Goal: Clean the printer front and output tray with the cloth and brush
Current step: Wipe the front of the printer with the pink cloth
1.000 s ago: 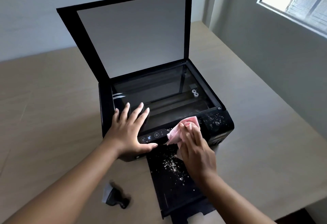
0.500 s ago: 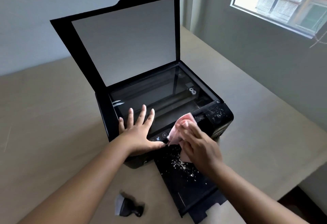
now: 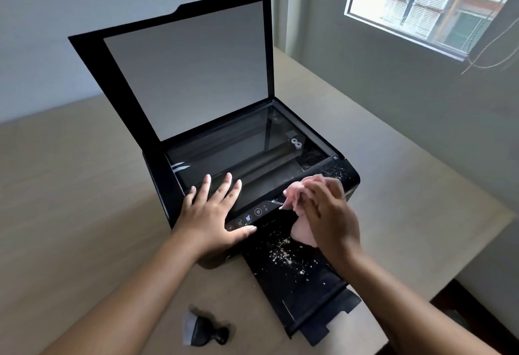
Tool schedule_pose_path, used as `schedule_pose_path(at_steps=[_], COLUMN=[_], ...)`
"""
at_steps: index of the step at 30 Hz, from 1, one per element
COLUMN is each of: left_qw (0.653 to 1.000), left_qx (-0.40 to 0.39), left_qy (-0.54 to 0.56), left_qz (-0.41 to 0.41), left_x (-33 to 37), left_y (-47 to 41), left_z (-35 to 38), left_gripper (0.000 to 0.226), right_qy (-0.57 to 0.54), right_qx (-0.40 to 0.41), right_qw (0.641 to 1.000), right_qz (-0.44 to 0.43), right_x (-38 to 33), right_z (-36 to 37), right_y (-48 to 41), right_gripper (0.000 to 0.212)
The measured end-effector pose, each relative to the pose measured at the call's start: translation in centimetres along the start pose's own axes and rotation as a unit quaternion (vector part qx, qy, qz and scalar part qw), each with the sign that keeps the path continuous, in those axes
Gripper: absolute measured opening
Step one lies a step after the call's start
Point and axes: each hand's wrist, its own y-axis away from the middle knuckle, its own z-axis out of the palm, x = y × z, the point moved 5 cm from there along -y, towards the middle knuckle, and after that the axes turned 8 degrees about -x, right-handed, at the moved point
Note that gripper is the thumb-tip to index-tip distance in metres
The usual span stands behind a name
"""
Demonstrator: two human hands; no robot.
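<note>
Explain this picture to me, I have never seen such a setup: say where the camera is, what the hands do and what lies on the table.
The picture comes from a camera worn on the person's head, looking down at their own two bare hands; there is no robot. On the wooden table stands a black printer with its scanner lid raised. The left hand lies flat on the printer's front edge. The right hand grips a pink cloth at the printer's front, above the pulled-out output tray, which is sprinkled with white crumbs. A small black brush lies on the table, untouched.
</note>
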Motion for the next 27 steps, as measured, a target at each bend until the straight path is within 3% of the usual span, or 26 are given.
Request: schedule_pose_path(at_steps=[2, 4, 13, 17, 22, 25, 27], left_qw=[1.000, 0.999, 0.999, 0.999, 0.999, 0.999, 0.999], left_qx=[0.025, 0.041, 0.045, 0.047, 0.044, 0.042, 0.044], left_qy=[-0.006, -0.002, 0.002, 0.005, -0.006, -0.003, -0.005], left_qz=[0.011, 0.010, 0.008, 0.010, 0.004, 0.005, 0.003], left_x=[-0.3, -0.4, -0.5, -0.4, -0.5, -0.4, -0.5], left_y=[0.4, 0.5, 0.3, 0.2, 0.2, 0.2, 0.2], left_z=[-0.1, -0.2, 0.1, 0.1, 0.1, 0.1, 0.1], left_gripper=[0.108, 0.108, 0.104, 0.103, 0.103, 0.102, 0.102], right_qy=[0.022, 0.051, 0.120, 0.093, 0.119, 0.084, 0.081], right_qx=[0.075, 0.108, -0.089, -0.019, -0.059, -0.009, 0.018], right_qw=[0.996, 0.992, 0.977, 0.995, 0.983, 0.996, 0.996], right_qz=[0.040, 0.026, -0.152, -0.040, -0.129, -0.006, 0.021], right_x=[0.2, -0.2, -2.1, -0.2, -1.9, 0.8, 0.2], right_z=[-1.3, -1.6, 1.9, 0.9, 2.0, 0.8, 1.0], right_y=[0.0, -0.1, 0.8, -0.4, 0.7, -0.7, -0.9], right_gripper=[0.022, 0.024, 0.031, 0.026, 0.027, 0.026, 0.028])
